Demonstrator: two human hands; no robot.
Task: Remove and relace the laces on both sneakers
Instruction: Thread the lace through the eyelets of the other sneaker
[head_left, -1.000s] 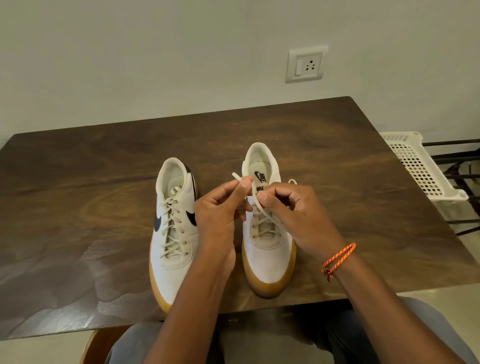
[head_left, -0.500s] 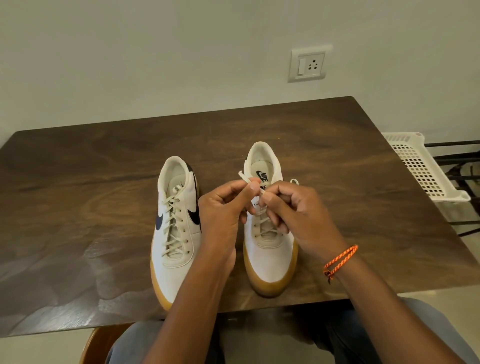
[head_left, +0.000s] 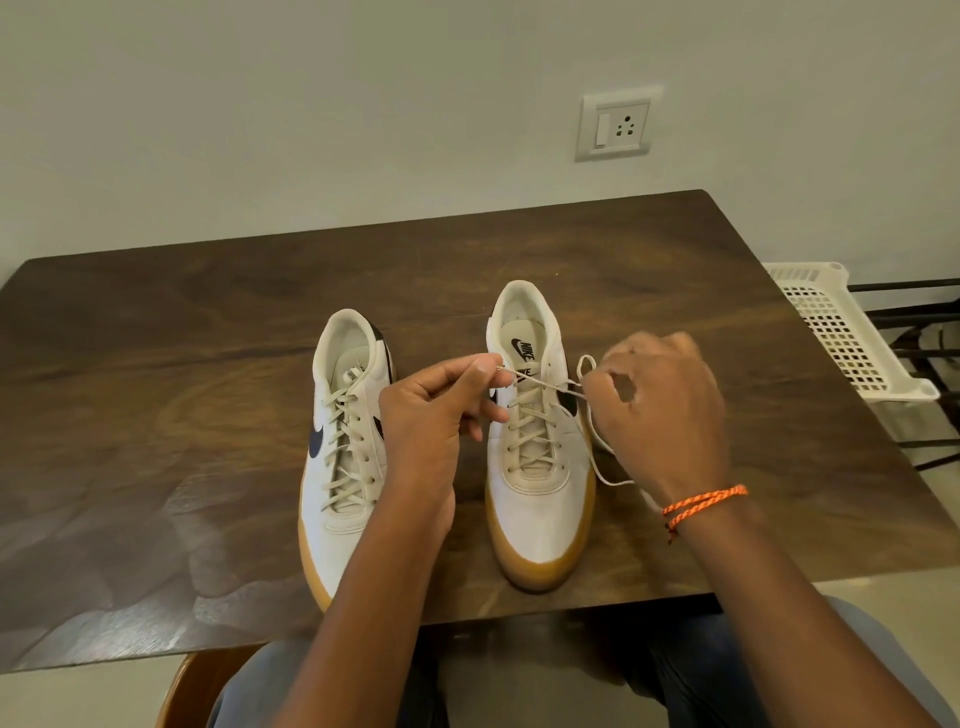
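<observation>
Two white sneakers with tan soles stand side by side on the wooden table (head_left: 156, 395), toes toward me. The left sneaker (head_left: 345, 447) is fully laced and untouched. Above the right sneaker (head_left: 540, 467), my left hand (head_left: 431, 421) pinches one end of its cream lace (head_left: 540, 387) over the tongue. My right hand (head_left: 662, 410) holds the other part of that lace out to the shoe's right, with a small loop above my fingers and a loose tail hanging onto the table. The lace runs taut between both hands.
A white perforated plastic basket (head_left: 841, 338) sits off the table's right edge on a dark metal rack. A wall socket (head_left: 618, 124) is behind the table. My knees and a chair edge show below the table's near edge.
My hands, pressed together over the right sneaker's tongue before, have pulled apart. The right hand has moved out to the right, drawing the lace straight and leaving a loop and tail beside the shoe.
</observation>
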